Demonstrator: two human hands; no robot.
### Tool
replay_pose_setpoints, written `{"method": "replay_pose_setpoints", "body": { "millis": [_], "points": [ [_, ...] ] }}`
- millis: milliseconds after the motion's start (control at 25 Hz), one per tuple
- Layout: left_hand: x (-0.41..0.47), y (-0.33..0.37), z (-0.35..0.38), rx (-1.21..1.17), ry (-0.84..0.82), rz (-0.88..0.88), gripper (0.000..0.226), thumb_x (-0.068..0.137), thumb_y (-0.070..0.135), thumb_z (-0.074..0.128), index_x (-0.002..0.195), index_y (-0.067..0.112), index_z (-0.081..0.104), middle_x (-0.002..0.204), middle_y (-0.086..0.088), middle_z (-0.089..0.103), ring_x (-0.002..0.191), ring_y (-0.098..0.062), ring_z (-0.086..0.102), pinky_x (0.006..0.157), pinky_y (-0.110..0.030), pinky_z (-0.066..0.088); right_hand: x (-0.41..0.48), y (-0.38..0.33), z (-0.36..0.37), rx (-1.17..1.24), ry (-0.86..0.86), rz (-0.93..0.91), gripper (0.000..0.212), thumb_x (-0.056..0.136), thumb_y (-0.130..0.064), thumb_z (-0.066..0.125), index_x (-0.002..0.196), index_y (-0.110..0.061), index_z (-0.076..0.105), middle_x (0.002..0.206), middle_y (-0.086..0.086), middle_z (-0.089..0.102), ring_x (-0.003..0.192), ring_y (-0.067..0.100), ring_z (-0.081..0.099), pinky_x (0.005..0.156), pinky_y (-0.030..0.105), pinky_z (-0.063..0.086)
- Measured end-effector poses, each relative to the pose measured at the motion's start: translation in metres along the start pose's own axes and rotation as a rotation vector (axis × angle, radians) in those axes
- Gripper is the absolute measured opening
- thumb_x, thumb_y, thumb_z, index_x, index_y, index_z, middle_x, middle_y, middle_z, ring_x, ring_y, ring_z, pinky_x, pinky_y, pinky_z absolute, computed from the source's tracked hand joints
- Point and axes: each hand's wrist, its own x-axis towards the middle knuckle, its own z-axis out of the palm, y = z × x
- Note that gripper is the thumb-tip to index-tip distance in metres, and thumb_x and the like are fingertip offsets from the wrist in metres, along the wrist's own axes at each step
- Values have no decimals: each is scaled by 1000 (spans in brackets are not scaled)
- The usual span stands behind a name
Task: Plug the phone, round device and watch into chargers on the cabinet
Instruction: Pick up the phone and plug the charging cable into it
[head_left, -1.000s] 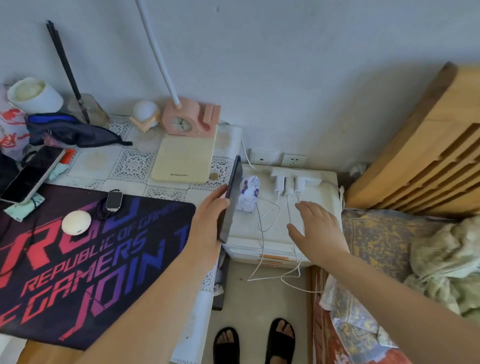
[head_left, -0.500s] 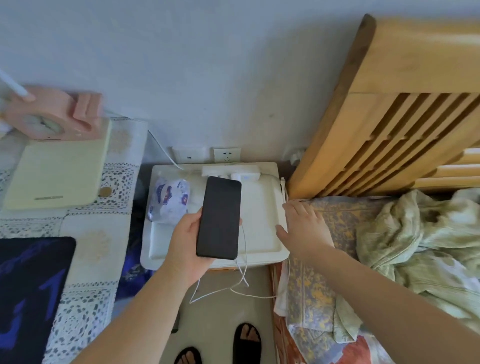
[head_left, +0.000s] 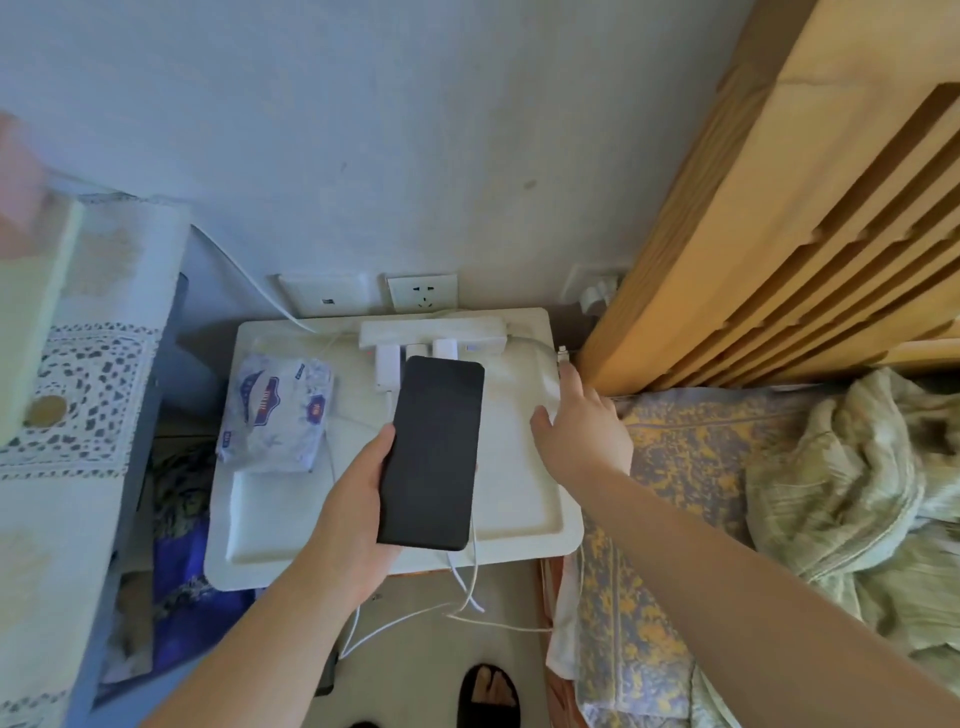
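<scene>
Viewpoint: seen from the head, looking down past two bare forearms at a small white cabinet (head_left: 524, 525) set against a pale wall, between a table with a lace cloth (head_left: 78, 395) on the left and a bed with a wooden headboard (head_left: 810, 218) on the right.
Left hand (head_left: 353, 509): closed around the lower part of a phone (head_left: 431, 452), thumb along its left edge, fingers hidden behind it.
Phone: black, screen dark and facing up, held above the middle of the cabinet top, its upper end near the power strip.
Right hand (head_left: 582, 426): reached to the cabinet's right rear corner, forefinger stretched up to a small white cable plug (head_left: 562, 356); contact is seen at the fingertip, but whether the plug is pinched cannot be told.
Power strip (head_left: 431, 332): white, laid along the back edge of the cabinet, with white charger blocks (head_left: 387, 366) plugged into its front.
Cables (head_left: 467, 587): thin and white, draped from the chargers over the cabinet's front edge toward the floor.
Tissue pack (head_left: 275, 410): white with blue print, lying on the left part of the cabinet top.
Wall sockets (head_left: 423, 293): two white plates just above the cabinet.
Bed: patterned sheet and a crumpled pale green blanket (head_left: 852, 499).
Floor: a foot in a black sandal (head_left: 488, 696) at the bottom edge.
</scene>
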Motion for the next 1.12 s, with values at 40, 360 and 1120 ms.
{"method": "replay_pose_setpoints", "body": {
  "millis": [40, 360, 1120],
  "points": [
    [3, -1, -1, 3, -6, -6, 44, 96, 42, 43, 124, 16, 64, 124, -14, 67, 114, -31, 64, 89, -42, 52, 6, -2, 2, 17, 32, 31, 61, 92, -32, 40, 148, -20, 17, 130, 11, 53, 119, 33, 47, 82, 44, 48],
    [14, -3, -2, -18, -84, 6, 43, 97, 39, 39, 114, 13, 68, 103, -17, 74, 83, -28, 74, 60, -32, 59, 32, -12, 16, -87, 163, 133, 45, 96, -31, 38, 137, -12, 35, 108, 14, 65, 93, 36, 63, 62, 33, 39],
    [-10, 23, 2, -54, -27, 76, 38, 97, 42, 45, 121, 20, 64, 108, -1, 75, 95, -17, 72, 74, -35, 55, -43, 5, -19, 850, 194, 119, 11, 91, -25, 60, 101, -23, 62, 90, -13, 65, 89, 5, 61, 67, 14, 44]
  ]
}}
